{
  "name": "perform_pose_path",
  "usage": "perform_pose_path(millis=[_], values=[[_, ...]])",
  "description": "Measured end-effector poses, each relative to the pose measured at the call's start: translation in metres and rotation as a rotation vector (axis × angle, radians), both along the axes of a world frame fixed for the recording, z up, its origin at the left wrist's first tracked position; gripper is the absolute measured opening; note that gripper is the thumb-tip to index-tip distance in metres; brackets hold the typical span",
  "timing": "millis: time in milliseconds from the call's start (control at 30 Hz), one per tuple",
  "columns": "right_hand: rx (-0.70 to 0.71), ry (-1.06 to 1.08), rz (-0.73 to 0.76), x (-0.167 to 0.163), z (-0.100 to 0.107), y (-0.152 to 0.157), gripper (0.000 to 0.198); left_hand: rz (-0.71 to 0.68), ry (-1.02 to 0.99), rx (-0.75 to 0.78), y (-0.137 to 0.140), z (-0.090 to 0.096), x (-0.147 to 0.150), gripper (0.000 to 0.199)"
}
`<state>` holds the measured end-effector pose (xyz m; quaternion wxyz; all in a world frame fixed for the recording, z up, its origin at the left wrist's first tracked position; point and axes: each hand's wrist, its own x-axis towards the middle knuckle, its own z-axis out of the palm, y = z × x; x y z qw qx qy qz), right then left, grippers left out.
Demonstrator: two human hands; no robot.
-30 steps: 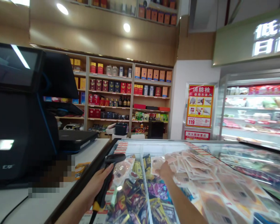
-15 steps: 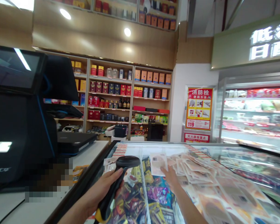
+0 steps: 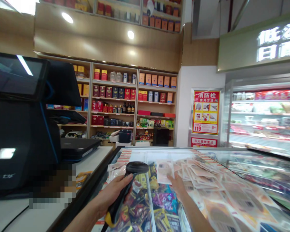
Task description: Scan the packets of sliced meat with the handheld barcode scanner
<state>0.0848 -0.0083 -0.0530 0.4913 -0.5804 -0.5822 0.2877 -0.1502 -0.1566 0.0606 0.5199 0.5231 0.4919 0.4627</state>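
Observation:
My left hand [image 3: 114, 191] is wrapped round the handle of a black barcode scanner [image 3: 137, 167] with yellow trim at its base. The scanner's head is close to the left side of a flat, pale packet [image 3: 163, 172] with a small printed label. My right hand [image 3: 178, 185] pinches that packet at its lower right edge. To the right of it lie several similar flat packets [image 3: 200, 174], overlapping on the glass top. Beneath the glass show colourful wrapped goods [image 3: 137, 207], parted by a white wire divider [image 3: 150, 196].
A black checkout terminal [image 3: 19, 129] stands on the white counter [image 3: 12, 212] at left, with a cable on the counter. Beyond are shelves of boxes and bottles [image 3: 114, 91]. A lit display fridge [image 3: 263, 119] is at right, beside a red fire-hydrant sign [image 3: 205, 111].
The scanner in my left hand has shifted slightly right, nearer the packet. My right hand and its packet have hardly moved.

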Motion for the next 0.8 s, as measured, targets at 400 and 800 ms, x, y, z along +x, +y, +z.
perform_pose_path(millis=[400,800], values=[[-0.054,0.073,0.194,-0.094,0.010,-0.002,0.033,0.381,0.016,0.023,0.003,-0.015,-0.071,0.044],[-0.058,-0.278,0.045,-0.175,0.018,-0.015,0.029,0.450,0.013,-0.064,-0.010,-0.024,-0.103,0.044]])
